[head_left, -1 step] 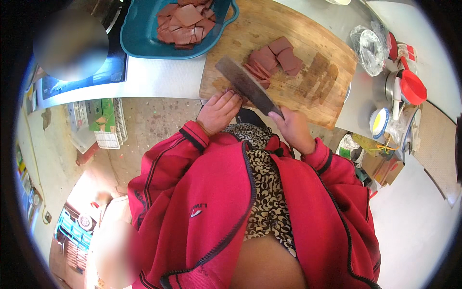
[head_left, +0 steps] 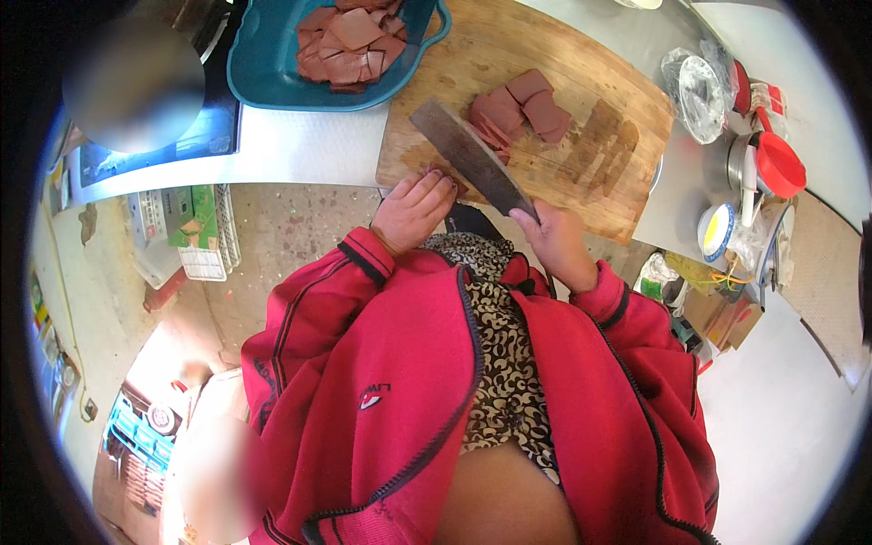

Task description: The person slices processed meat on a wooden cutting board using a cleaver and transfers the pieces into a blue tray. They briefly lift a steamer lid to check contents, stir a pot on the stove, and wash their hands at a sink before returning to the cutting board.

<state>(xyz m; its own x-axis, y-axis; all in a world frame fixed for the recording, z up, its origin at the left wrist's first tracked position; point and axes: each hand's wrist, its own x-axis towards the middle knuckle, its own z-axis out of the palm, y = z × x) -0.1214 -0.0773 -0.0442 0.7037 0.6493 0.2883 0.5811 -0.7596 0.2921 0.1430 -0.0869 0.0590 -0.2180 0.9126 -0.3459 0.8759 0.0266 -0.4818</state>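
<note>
My right hand (head_left: pixel 560 238) grips the handle of a broad dark cleaver (head_left: pixel 477 159), whose blade slants to the far left over the wooden cutting board (head_left: pixel 409 127). At the board's near edge, my left hand (head_left: pixel 413 207) has its fingers closed together over a reddish-brown piece (head_left: pixel 461 190), mostly hidden beneath them. The blade stands just right of those fingertips. Beyond it lie several flat reddish-brown slices (head_left: pixel 542 113), smooth like blood curd, though I cannot tell their exact kind. More such slices (head_left: pixel 354 41) are heaped in a teal plastic basin (head_left: pixel 263 97) at the far left.
Along the right counter are a plastic-wrapped bowl (head_left: pixel 701 95), a red ladle-like scoop (head_left: pixel 779 165), a metal pot (head_left: pixel 738 162) and a blue-rimmed bowl (head_left: pixel 716 230) holding something yellow. A dark glossy panel (head_left: pixel 163 150) lies left of the basin. White racks (head_left: pixel 207 259) stand below the counter.
The cleaver and my right hand have shifted very slightly to the right, the blade moving a little away from my left fingers. My left hand, the slices and the basin stay put.
</note>
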